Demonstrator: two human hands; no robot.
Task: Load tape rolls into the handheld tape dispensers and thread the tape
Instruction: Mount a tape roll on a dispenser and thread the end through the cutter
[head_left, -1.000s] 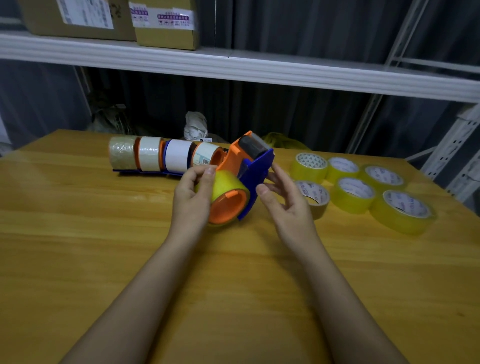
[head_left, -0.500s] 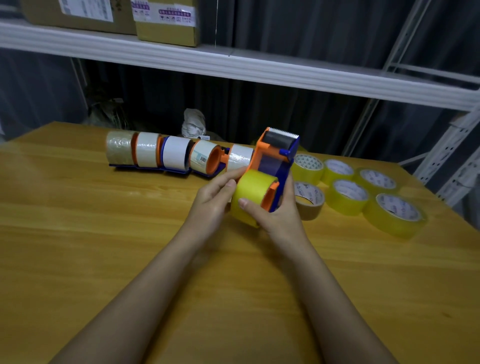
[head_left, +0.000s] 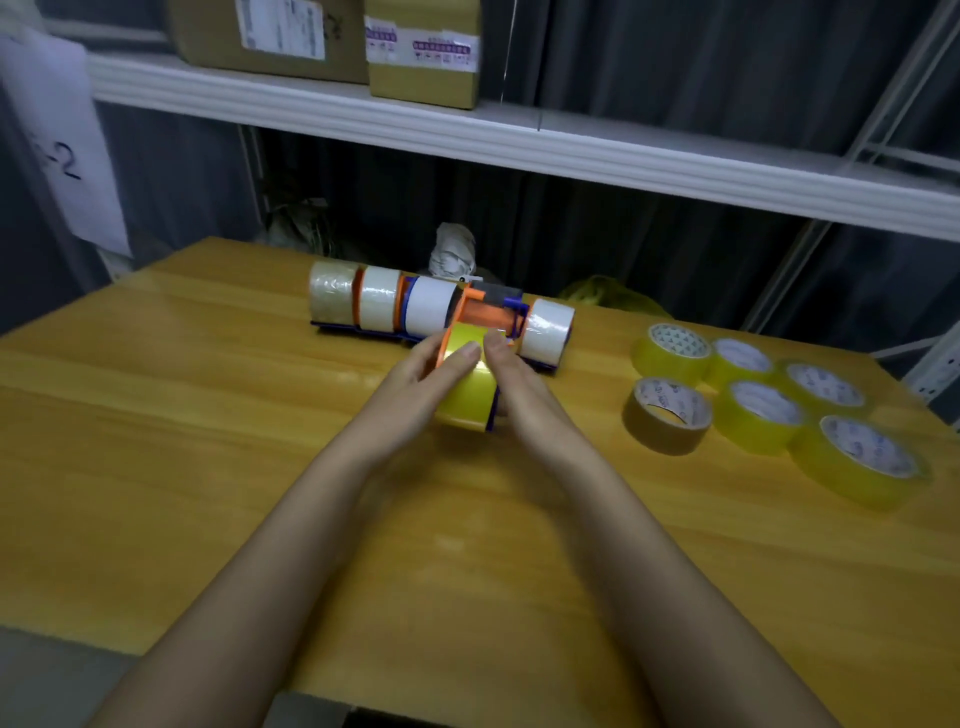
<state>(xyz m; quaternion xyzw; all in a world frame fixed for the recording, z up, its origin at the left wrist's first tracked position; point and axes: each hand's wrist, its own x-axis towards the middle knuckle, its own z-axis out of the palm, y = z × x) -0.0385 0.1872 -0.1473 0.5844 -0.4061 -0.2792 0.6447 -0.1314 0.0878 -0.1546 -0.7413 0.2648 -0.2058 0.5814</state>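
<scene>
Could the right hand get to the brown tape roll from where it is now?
Probably yes. The brown tape roll lies flat on the table to the right of the right hand, with bare wood between them. But that hand is holding the dispenser and would have to let go first.

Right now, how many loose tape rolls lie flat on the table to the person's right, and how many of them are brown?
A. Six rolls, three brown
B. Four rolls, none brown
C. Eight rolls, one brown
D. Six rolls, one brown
D: six loose rolls lie there, five clear yellowish ones such as the nearest roll, plus a single brown roll at the group's left.
</scene>
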